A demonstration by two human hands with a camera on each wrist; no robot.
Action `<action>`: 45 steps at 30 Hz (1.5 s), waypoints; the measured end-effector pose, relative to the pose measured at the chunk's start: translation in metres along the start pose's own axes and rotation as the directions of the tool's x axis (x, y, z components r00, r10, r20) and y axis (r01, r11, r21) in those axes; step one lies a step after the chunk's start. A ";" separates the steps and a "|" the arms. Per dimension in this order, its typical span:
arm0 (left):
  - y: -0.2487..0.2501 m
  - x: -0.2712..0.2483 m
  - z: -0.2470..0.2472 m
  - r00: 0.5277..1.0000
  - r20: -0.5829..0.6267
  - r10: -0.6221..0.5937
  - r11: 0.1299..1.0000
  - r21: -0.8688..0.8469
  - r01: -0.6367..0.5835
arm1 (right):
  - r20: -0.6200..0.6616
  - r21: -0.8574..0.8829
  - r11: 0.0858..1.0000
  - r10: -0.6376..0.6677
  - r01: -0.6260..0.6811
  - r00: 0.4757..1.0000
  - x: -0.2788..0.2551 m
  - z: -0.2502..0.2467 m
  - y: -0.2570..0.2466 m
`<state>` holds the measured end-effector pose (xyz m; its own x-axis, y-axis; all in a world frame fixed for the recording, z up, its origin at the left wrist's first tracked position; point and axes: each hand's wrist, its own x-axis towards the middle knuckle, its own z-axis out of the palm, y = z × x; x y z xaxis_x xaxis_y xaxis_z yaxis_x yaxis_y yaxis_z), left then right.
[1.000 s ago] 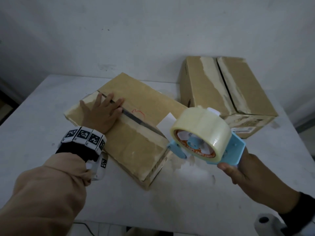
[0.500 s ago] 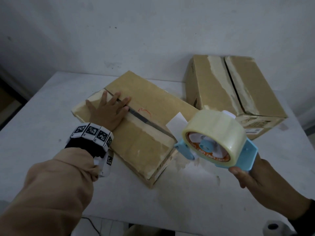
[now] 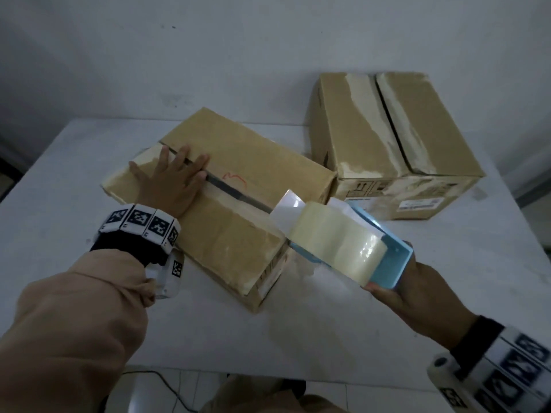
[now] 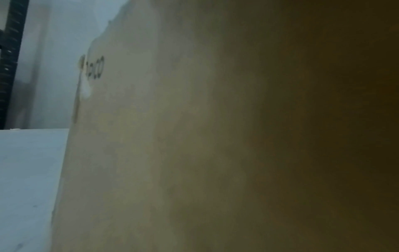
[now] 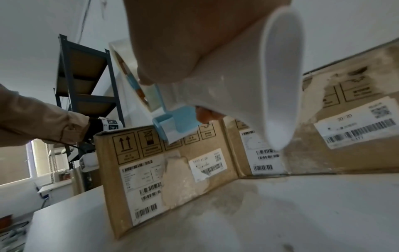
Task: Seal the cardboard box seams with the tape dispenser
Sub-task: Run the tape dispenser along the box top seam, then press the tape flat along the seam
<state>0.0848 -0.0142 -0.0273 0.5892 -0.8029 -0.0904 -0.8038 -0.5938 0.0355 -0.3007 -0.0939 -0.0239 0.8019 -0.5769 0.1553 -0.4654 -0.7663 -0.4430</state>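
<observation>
Box axis: cardboard box (image 3: pixel 238 201) lies on the white table (image 3: pixel 357 323), centre seam (image 3: pixel 235 190) running near-right to far-left.
Left hand (image 3: pixel 170 183): flat, fingers spread, pressing the flaps.
Right hand (image 3: pixel 417 293): grips the blue tape dispenser (image 3: pixel 357 248), nose at the box's near end.
Look: worn, torn paper.

Head camera is looking forward and down over the desk (image 3: pixel 357 338). Left wrist camera is sitting pressed close against the near box (image 4: pixel 172 153), facing along its side. Right wrist camera is looking low across the desk, sharing that box (image 5: pixel 172 170).
</observation>
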 end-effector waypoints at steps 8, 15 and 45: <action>0.003 -0.001 -0.005 1.000 -0.016 0.015 0.999 -0.032 -0.015 | -0.113 0.116 0.992 0.062 -0.049 0.992 -0.023 0.021 0.031; 0.045 -0.027 -0.007 0.978 0.051 0.202 0.979 -0.033 -0.200 | -0.250 0.168 0.948 0.305 -0.269 0.919 -0.046 0.024 0.051; -0.050 0.007 -0.006 0.942 -0.207 -0.264 0.948 -0.233 0.215 | 0.166 0.470 0.764 0.417 -0.443 0.894 0.077 0.041 -0.064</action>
<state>0.1293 0.0096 -0.0236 0.7846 -0.6100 0.1112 -0.6164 -0.7479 0.2463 -0.1934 -0.0778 -0.0198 0.5849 -0.7881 -0.1919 -0.5345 -0.1966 -0.8220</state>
